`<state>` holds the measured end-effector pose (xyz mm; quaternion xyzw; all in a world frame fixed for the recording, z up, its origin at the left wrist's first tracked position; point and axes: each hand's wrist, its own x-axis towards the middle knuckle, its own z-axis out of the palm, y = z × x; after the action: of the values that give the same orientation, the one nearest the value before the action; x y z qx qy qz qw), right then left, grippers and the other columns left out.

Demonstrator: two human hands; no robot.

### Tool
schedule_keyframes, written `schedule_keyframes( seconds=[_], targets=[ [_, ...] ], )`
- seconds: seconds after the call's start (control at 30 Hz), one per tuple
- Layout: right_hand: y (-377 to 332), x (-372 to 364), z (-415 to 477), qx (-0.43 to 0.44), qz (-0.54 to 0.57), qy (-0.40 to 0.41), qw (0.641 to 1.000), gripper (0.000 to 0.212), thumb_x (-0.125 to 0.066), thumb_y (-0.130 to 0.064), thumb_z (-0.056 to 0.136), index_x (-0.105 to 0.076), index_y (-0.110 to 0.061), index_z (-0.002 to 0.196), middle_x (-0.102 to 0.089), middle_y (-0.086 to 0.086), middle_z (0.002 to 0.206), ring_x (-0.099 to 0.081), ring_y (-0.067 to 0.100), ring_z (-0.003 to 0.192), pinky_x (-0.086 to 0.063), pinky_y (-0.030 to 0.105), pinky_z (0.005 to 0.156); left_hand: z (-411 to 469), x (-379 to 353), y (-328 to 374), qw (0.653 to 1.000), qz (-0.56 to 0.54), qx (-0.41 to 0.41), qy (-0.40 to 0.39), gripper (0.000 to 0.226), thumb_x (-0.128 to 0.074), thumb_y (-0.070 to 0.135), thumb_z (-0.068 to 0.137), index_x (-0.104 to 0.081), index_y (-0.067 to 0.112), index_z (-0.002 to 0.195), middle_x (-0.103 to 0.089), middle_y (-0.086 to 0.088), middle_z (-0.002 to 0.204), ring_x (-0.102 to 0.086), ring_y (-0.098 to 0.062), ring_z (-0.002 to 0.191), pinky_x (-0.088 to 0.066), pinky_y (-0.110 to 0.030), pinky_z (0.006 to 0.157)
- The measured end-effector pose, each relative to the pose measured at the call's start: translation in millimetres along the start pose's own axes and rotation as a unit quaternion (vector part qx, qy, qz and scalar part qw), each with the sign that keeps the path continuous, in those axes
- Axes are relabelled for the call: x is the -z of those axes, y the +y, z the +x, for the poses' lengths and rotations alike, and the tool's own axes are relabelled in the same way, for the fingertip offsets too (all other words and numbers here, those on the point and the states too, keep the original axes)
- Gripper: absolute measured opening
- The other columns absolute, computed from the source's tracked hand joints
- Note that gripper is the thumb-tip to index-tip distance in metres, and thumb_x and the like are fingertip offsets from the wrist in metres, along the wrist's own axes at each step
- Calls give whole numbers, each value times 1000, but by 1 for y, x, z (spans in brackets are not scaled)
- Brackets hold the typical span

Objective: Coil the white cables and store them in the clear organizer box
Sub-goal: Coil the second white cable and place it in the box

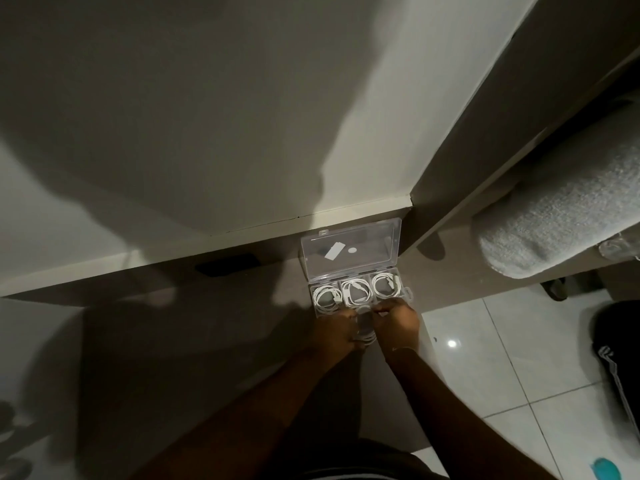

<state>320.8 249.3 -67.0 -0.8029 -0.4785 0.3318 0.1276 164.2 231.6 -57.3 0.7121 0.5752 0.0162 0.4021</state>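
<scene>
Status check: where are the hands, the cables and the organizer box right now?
Left hand and right hand both closed on a white cable coil at the box's near edge. Clear organizer box open, lid up, three far compartments each holding a coil. Nothing blocking.

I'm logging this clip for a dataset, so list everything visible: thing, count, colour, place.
organizer box: 1, clear, on the desk, lid open and upright
coiled cables: 3, white, one in each far compartment
cable being coiled: 1, white, between the hands
desk: 1, brown, against the wall
dark flat object: 1, black, on the desk left of the box
towel roll: 1, grey, right
floor tiles: white, lower right
left hand: 1, on the cable
right hand: 1, on the cable
</scene>
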Motion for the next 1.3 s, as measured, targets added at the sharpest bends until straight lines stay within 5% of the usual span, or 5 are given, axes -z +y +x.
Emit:
schedule_keyframes(
  seconds=[0.17, 0.5, 0.9, 1.1, 1.3],
  targets=[
    [7, -5, -2, 62, -18, 6, 998, 20, -74, -6, 93, -78, 6, 108, -73, 26, 116, -69, 39, 109, -52, 36, 95, 3, -2, 4, 998, 58, -9, -22, 40, -61, 41, 103, -69, 21, 137, -67, -2, 140, -60, -21, 132, -41, -31, 112],
    [34, 13, -11, 221, -83, -64, 970, 20, -75, -14, 93, -82, -11, 112, -72, 11, 99, -71, 27, 88, -61, 40, 85, 8, -5, 10, 998, 47, 8, 37, 24, -64, 27, 101, -77, 11, 113, -70, -7, 118, -65, -22, 114, -45, -25, 93],
    [25, 34, 9, 359, -78, -137, 920, 32, -88, -7, 81, -81, -1, 112, -73, 24, 103, -72, 40, 91, -60, 39, 86, 32, 21, 15, 991, 89, 0, -98, 34, -58, 32, 105, -76, 8, 122, -70, -14, 128, -65, -31, 120, -50, -41, 105],
    [28, 34, 14, 368, -93, -124, 917, 39, -92, -18, 78, -81, -6, 114, -74, 16, 117, -71, 34, 107, -60, 44, 94, 33, 19, 14, 980, 170, -31, -104, 36, -54, 10, 107, -59, -13, 136, -59, -31, 142, -54, -43, 134, -47, -16, 94],
    [38, 33, 15, 375, -113, -97, 915, 34, -89, -18, 83, -80, -4, 112, -76, 14, 116, -75, 33, 99, -63, 44, 84, 30, 25, 26, 982, 158, 44, -90, 33, -62, 19, 101, -69, 2, 129, -67, -18, 132, -64, -35, 125, -52, -41, 107]
  ],
)
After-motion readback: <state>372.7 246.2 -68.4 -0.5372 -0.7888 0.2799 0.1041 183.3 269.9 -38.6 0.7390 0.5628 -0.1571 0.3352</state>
